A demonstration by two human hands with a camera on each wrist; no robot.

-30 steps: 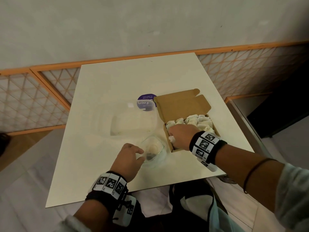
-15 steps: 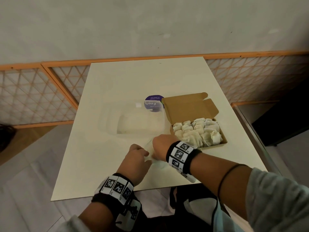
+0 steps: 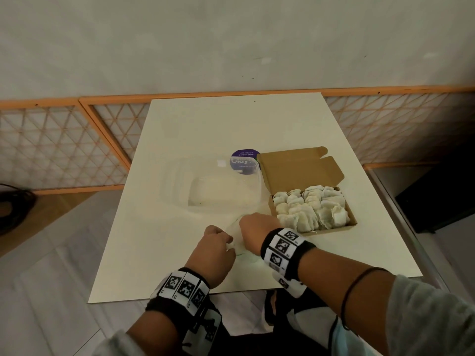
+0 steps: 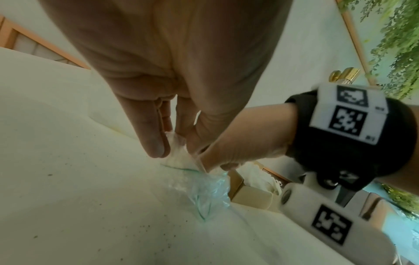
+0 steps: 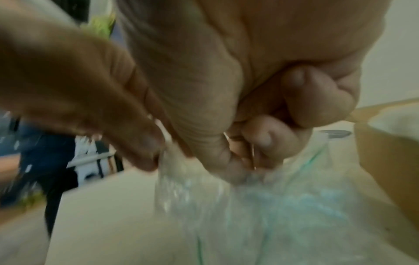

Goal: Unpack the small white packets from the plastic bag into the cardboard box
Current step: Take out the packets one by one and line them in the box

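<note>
The clear plastic bag (image 3: 237,244) with a green zip line lies on the table's near part between my hands. My left hand (image 3: 218,249) pinches its rim, seen close in the left wrist view (image 4: 172,148), where a white lump (image 4: 175,157) sits under the fingers. My right hand (image 3: 254,229) has curled fingers pinching the film at the bag's mouth (image 5: 240,166); no packet shows in it. The open cardboard box (image 3: 352,222) stands just right of the hands, filled with several small white packets (image 3: 308,209).
A clear plastic tub (image 3: 218,186) stands behind the hands, left of the box. A purple round label (image 3: 245,160) lies behind it. The cream table (image 3: 231,124) ends at a near edge under my wrists. Orange lattice railings (image 3: 64,150) flank it.
My right hand left the box, where it was at the packets, and came left to the bag. The left hand stayed on the bag's rim.
</note>
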